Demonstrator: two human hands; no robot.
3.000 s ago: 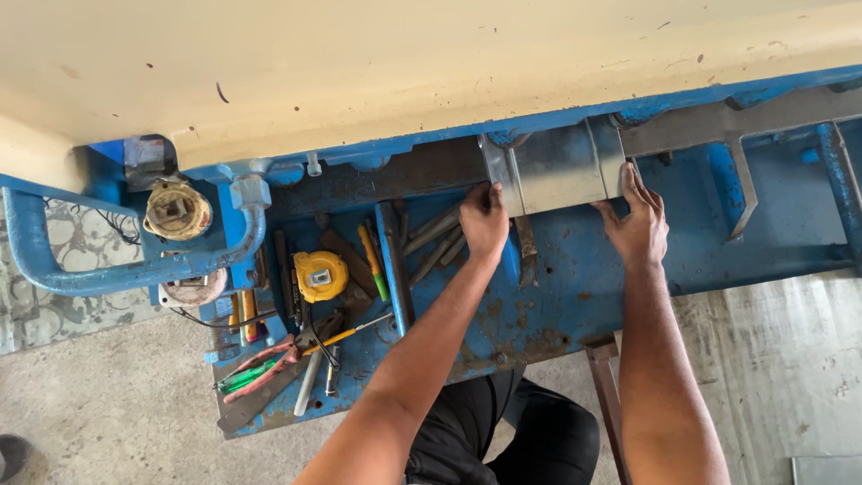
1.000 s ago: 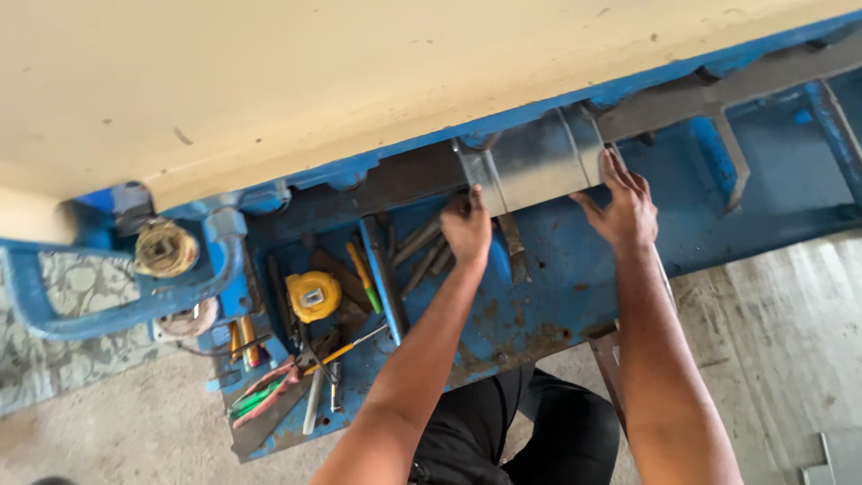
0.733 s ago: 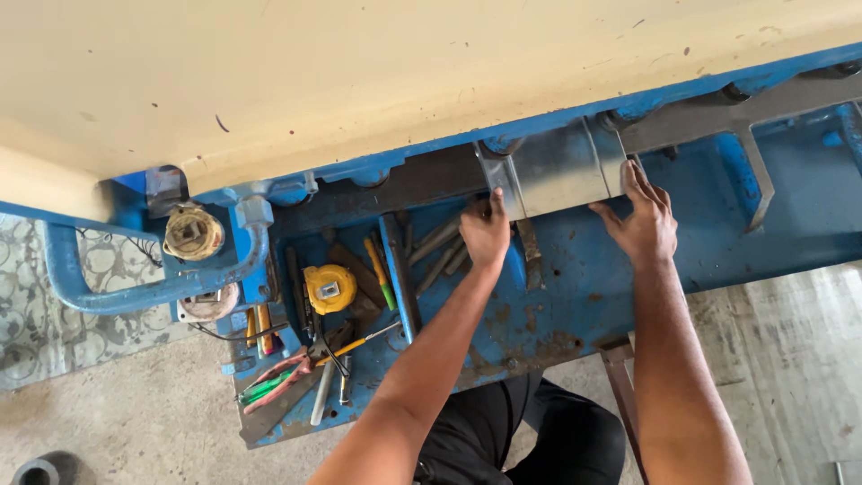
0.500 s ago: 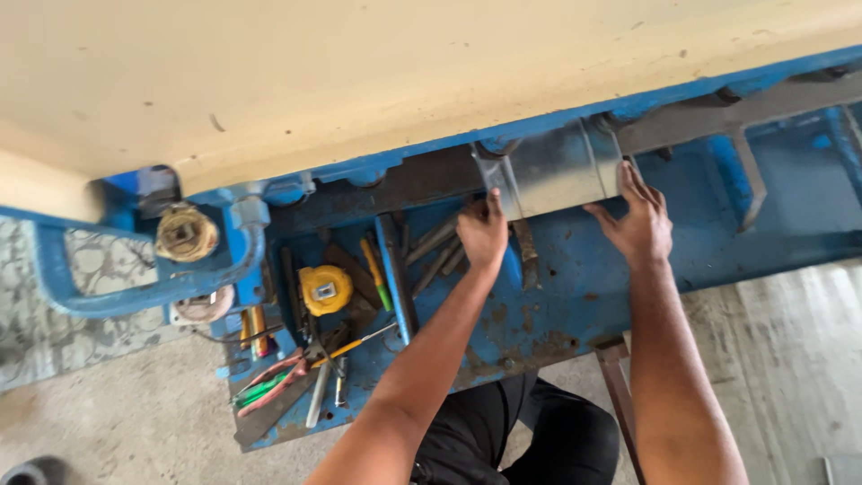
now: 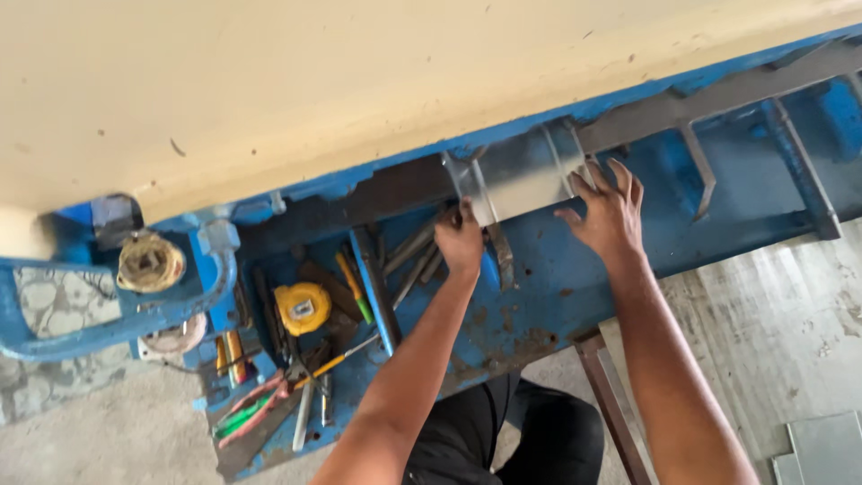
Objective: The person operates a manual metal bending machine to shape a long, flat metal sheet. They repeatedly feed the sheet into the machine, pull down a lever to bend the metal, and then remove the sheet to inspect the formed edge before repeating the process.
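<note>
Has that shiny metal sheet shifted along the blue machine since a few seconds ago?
No. The shiny metal sheet sits under the same dark bar, both hands in place: left hand at its left edge, right hand at its right. Only the camera moved.

Both hands cover part of the metal sheet's (image 5: 525, 175) lower edge.

Place: a metalworking workshop.
Machine: a worn, rust-flecked blue steel machine bed (image 5: 557, 296) with a grey clamping bar (image 5: 718, 94) at 1 o'clock.
Tools: a yellow tape measure (image 5: 303, 307), pliers (image 5: 247, 418) and screwdrivers (image 5: 352, 286) lying loose at 8 o'clock.
Floor: bare stained concrete floor (image 5: 790, 332) at 4 o'clock.
</note>
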